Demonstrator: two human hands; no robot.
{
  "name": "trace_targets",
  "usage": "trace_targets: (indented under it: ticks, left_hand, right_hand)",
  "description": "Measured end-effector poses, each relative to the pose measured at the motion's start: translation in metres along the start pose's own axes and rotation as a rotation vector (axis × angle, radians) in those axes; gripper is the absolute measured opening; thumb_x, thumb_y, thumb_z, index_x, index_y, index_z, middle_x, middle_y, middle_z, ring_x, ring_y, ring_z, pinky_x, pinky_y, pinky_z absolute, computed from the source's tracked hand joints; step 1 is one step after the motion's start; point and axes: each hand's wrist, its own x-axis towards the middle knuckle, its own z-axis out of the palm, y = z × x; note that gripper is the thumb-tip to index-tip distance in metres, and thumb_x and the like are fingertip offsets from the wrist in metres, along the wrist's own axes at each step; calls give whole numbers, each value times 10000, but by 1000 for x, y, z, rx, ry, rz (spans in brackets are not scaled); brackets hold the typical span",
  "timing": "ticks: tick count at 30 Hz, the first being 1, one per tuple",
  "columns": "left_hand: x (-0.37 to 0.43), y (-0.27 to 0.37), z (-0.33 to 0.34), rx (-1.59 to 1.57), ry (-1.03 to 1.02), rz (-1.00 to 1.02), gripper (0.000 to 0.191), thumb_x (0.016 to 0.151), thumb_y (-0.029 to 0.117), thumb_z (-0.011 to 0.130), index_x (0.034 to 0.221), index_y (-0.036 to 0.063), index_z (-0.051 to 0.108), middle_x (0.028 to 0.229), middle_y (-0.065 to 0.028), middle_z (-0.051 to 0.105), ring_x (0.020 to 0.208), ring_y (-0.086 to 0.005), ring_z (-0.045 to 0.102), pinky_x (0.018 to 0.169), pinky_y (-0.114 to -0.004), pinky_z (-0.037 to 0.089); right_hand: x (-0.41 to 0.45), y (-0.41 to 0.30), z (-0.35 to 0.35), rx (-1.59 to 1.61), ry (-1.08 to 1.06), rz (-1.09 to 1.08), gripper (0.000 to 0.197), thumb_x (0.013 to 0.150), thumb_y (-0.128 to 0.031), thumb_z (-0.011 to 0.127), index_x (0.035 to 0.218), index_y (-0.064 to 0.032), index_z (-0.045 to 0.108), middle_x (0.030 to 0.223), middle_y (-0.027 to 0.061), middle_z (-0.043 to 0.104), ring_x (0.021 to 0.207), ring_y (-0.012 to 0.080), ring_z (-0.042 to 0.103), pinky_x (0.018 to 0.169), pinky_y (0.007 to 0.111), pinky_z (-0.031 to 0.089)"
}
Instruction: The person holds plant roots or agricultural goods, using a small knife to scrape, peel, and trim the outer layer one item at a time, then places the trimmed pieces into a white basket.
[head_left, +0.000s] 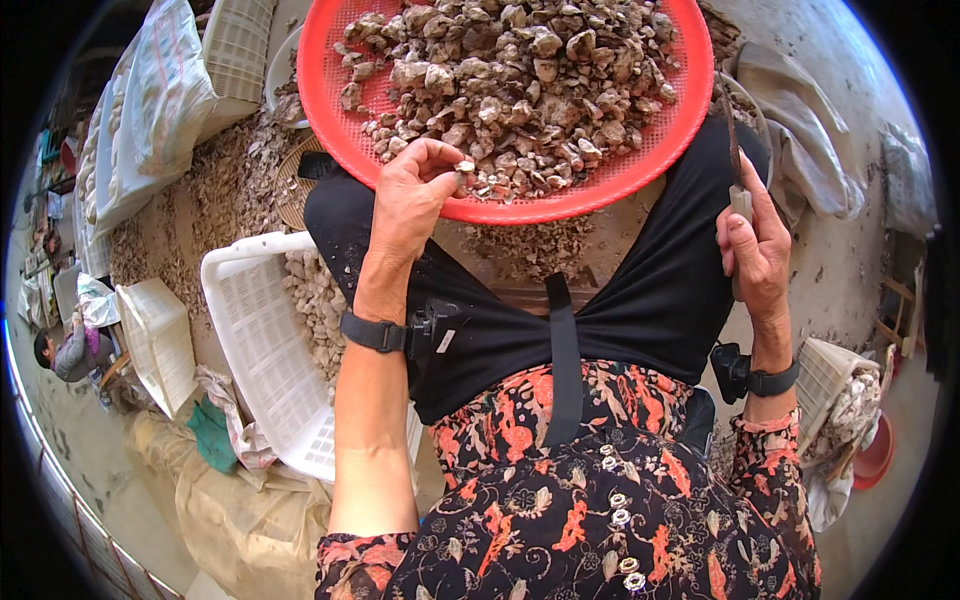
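My left hand is at the near left rim of a round red plastic basket, with a small pale shell-like piece pinched between thumb and fingertips. A heap of rough, brown-grey clumps, which look like shells, fills much of the basket. Beside my right knee, my right hand grips a knife by its pale handle. The knife's thin, dark, rusty-looking blade points away from me, close to the basket's right rim.
A white plastic crate with pale lumps lies by my left leg. More crates stand at the far left, and a seated person is there. Shell debris covers the ground. Another crate and a red basin are on the right.
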Motion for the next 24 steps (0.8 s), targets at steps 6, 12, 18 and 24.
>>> trace_targets:
  ticks: [6,12,18,24]
  left_hand:
    - [-18,-10,1,-349,-40,-23,197,844,-81,580,1022,4,565,1061,-152,658,877,-192,653,816,-306,532]
    - [-28,-4,-4,-659,-57,-47,198,868,-40,548,1058,15,563,1094,-174,624,977,-263,631,844,-367,536]
    - [-7,14,-12,-323,139,-28,99,890,61,605,977,16,611,732,-21,580,596,-111,521,563,-261,447]
    - [40,-7,1,766,220,24,376,746,198,686,1064,0,659,812,-133,688,701,-236,657,695,-353,519]
  right_hand:
    - [-1,1,3,-13,-5,-4,544,935,-159,501,1461,-87,378,653,-50,479,482,9,362,435,151,312]
    - [-2,2,4,-33,7,-10,541,940,-167,511,1460,-90,380,665,-49,484,493,8,368,440,152,315]
    - [-3,2,3,-45,8,-26,542,941,-168,527,1459,-95,384,669,-49,492,496,6,367,442,155,320]
    - [-2,3,4,-35,6,-35,542,936,-149,538,1455,-103,392,651,-52,489,485,8,372,438,159,324]
